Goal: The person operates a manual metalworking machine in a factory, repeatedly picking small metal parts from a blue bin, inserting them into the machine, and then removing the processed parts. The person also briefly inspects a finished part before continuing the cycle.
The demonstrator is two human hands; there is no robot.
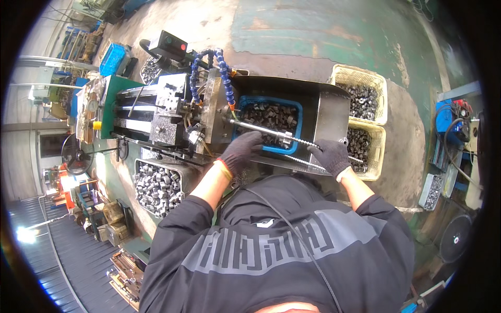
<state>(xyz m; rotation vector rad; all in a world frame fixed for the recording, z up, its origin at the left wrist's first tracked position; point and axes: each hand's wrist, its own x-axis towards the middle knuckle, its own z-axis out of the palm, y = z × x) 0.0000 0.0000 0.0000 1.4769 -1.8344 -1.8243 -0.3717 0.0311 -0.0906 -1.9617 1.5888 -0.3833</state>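
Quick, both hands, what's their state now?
Left hand: at the blue basket; open or closed cannot be told.
Right hand: closed, holding the spiral rod.

A worn green-and-grey floor (302, 31) carries two cream baskets (385, 99) and a grey tub (188, 182), all filled with metal parts (158, 190); a dark metal tray (308, 94) holds a blue basket (299, 117).

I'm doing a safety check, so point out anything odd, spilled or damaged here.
A cord trails across the shirt; it looks odd so near the machine and might snag. The green floor looks patchy, its paint apparently worn. Nothing looks clearly spilled or damaged around the right hand and the twisted rod it holds.
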